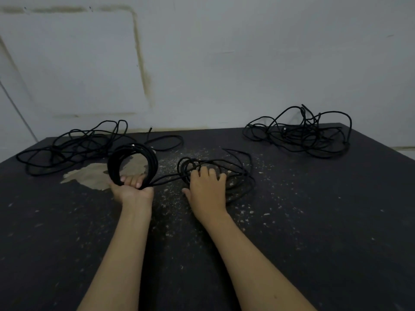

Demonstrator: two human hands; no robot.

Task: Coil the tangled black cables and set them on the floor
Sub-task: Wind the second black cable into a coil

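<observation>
In left hand [132, 189], upright coil [132, 164]

Bare storeroom: stained wall [202, 52], scuffed floor [314, 221].

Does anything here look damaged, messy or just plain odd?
Yes. The dark floor has a bare tan patch where the coating has worn off, beside the coil in the left hand, and pale flecks are scattered around it. The wall carries brownish stain lines. Two cable heaps, back left and back right, lie tangled.
</observation>
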